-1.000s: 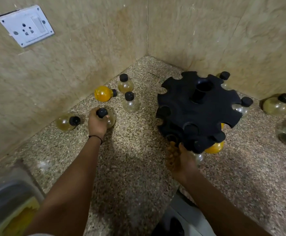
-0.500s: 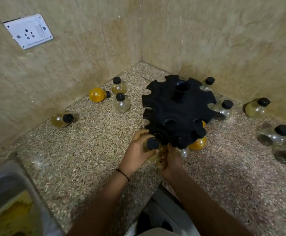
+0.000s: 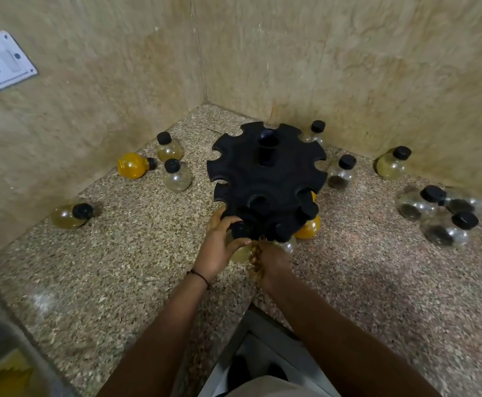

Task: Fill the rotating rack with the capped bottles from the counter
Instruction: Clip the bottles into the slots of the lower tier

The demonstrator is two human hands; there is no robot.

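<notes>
A black rotating rack (image 3: 265, 179) with notched tiers stands on the speckled counter in the corner. My left hand (image 3: 218, 247) is closed around a pale yellow bottle (image 3: 241, 253) with a black cap, holding it against a notch at the rack's near lower edge. My right hand (image 3: 268, 262) rests beside it at the rack's near side, fingers curled; what it touches is hidden. An orange bottle (image 3: 308, 227) and a clear one (image 3: 287, 245) hang in the lower tier. Loose capped bottles lie to the left (image 3: 72, 214), (image 3: 132, 166), (image 3: 176, 176), (image 3: 168, 149).
More capped bottles stand behind and right of the rack (image 3: 341, 173), (image 3: 393, 166), with a cluster of clear ones (image 3: 437, 216) at far right. Tiled walls close the corner; a wall socket (image 3: 0, 64) is at upper left. A sink edge (image 3: 2, 348) shows at bottom left.
My left hand picked a bottle off the counter at the left and carried it right to the rack's near edge. My right hand stayed at the rack.
</notes>
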